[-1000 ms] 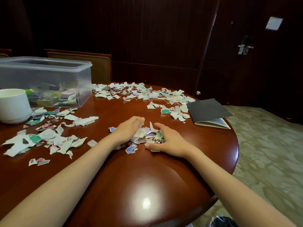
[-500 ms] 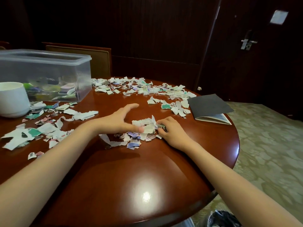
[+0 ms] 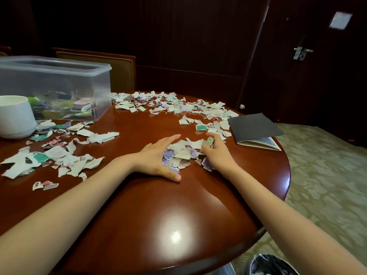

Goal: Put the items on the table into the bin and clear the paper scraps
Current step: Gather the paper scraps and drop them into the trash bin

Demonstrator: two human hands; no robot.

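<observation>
A small heap of torn paper scraps (image 3: 184, 153) lies mid-table between my hands. My left hand (image 3: 156, 157) rests on its edge against the heap's left side, fingers straight and thumb stretched along the table (image 3: 158, 215). My right hand (image 3: 217, 155) closes in from the right, its fingers curled round scraps, a green-patterned piece at the fingertips. More scraps (image 3: 168, 105) spread along the far edge, and another patch of scraps (image 3: 59, 157) lies at the left. The clear plastic bin (image 3: 95, 80) stands at the back left with small items inside.
A white cup (image 3: 15, 116) stands beside the bin. A dark grey notebook (image 3: 254, 126) lies at the table's right edge. A chair (image 3: 121, 72) is behind the table. A black-lined waste basket (image 3: 272, 264) sits on the carpet below the table's near right edge.
Both hands have pushed the centre scraps into a tighter heap. My left hand turned onto its edge, thumb now stretched out; my right hand curled round scraps and shifted slightly farther away.
</observation>
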